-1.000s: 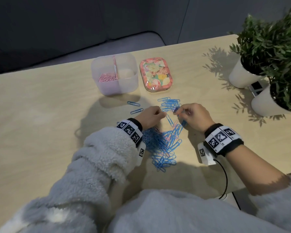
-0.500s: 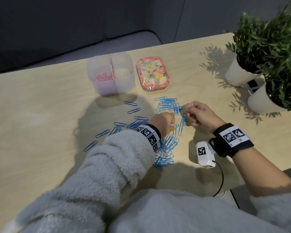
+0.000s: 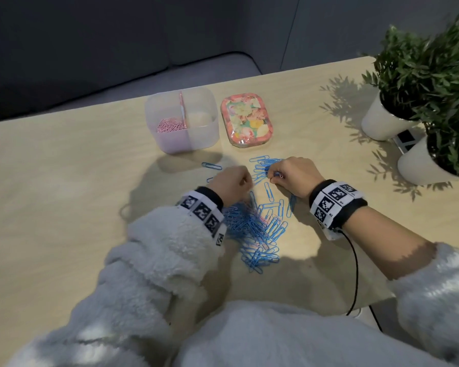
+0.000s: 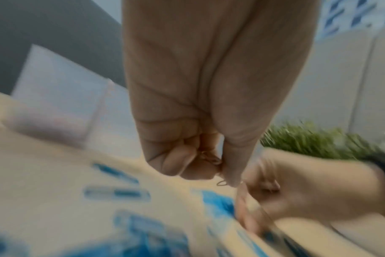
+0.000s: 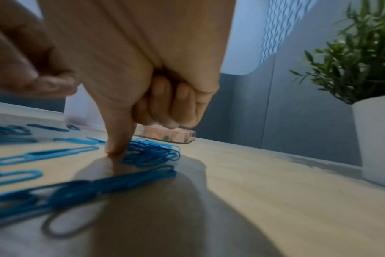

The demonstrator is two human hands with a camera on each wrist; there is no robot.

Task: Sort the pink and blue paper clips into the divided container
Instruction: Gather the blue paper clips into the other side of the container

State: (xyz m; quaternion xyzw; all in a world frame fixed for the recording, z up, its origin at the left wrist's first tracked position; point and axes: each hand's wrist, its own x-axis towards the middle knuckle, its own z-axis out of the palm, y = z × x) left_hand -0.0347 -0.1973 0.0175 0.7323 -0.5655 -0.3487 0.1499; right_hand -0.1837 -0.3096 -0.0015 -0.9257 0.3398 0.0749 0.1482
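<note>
Blue clips (image 3: 255,229) lie under both curled hands.

head view high over table (image 3: 64,207), wrist views low, close, left one seemingly blurred

Light wood desk (image 3: 64,207). Blue paper clips (image 3: 255,229) scattered on it under and behind the fingers (image 5: 114,146). Divided container (image 3: 182,123) and floral tin (image 3: 245,120) stand beyond the fingers; 2 white plant pots (image 3: 382,123) far right.
</note>
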